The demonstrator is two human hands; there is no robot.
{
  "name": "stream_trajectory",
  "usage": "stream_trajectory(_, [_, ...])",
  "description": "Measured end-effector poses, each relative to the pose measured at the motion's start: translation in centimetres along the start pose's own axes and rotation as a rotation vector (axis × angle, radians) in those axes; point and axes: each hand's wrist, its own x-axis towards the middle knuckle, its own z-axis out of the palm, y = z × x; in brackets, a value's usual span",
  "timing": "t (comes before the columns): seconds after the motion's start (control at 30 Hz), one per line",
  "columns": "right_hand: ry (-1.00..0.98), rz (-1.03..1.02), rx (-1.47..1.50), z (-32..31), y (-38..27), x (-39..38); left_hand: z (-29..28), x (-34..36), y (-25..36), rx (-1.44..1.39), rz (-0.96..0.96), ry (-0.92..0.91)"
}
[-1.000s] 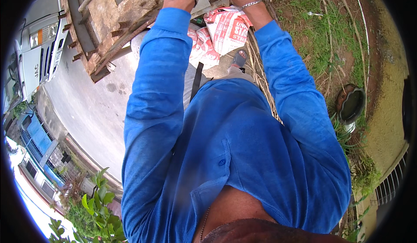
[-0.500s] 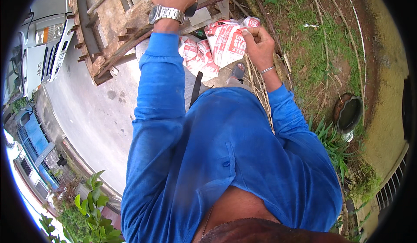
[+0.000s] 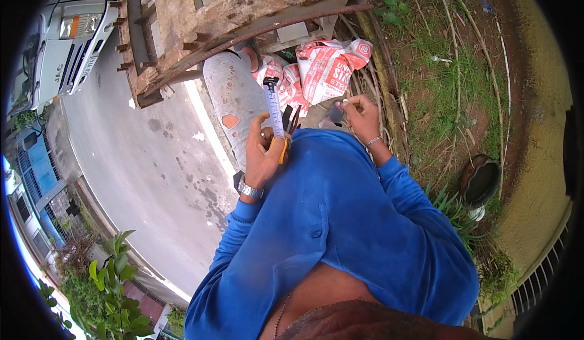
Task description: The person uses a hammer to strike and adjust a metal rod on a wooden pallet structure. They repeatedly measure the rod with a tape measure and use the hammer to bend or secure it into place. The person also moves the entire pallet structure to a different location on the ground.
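My left hand (image 3: 263,157) is closed round a tape measure (image 3: 281,148) with a yellow body; its short white blade (image 3: 273,103) with a black hook points up. Dark, narrow tool-like pieces (image 3: 291,116) show just right of the blade, at my waist. My right hand (image 3: 360,121) is raised near my right hip, fingers pinched on something small and pale that I cannot make out. Beyond both hands lie crumpled red-and-white sacks (image 3: 328,72). My left leg, in torn grey trousers (image 3: 222,90), is beside the tape.
A rusty, weathered frame of planks and metal (image 3: 207,20) fills the top. A white truck (image 3: 73,48) stands on the road (image 3: 134,157) at left. Sticks (image 3: 380,78), grass (image 3: 444,78), a dark pot (image 3: 477,185) and a yellow wall (image 3: 535,151) are at right; leafy branches (image 3: 115,267) at lower left.
Both hands have come down from the frame toward my waist, the right one first. The left hand now holds the tape measure. More of the frame and my left leg show.
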Motion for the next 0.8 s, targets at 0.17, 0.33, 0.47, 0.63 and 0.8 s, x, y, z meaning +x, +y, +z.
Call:
stream_trajectory(0.17, [-0.029, -0.042, -0.089, 1.1, -1.0, 1.6, -0.8, -1.2, -1.1, -0.037, -0.015, -0.104])
stream_trajectory(0.33, [-0.131, -0.023, -0.085, 2.2, -2.1, 2.0, -1.2, -0.4, -0.4, 0.124, -0.025, -0.093])
stream_trajectory(0.47, [-0.245, -0.041, -0.058, 4.4, -4.7, 1.7, -1.1, -0.2, 0.4, 0.257, 0.064, -0.008])
stream_trajectory(0.63, [-0.309, -0.022, -0.03, 5.4, -6.3, 1.9, -5.4, 4.7, 7.4, 0.331, 0.33, 0.175])
stream_trajectory(0.8, [-0.387, -0.082, -0.165, 5.8, -8.8, 1.9, -14.1, 19.3, 20.1, 0.733, 0.798, 0.581])
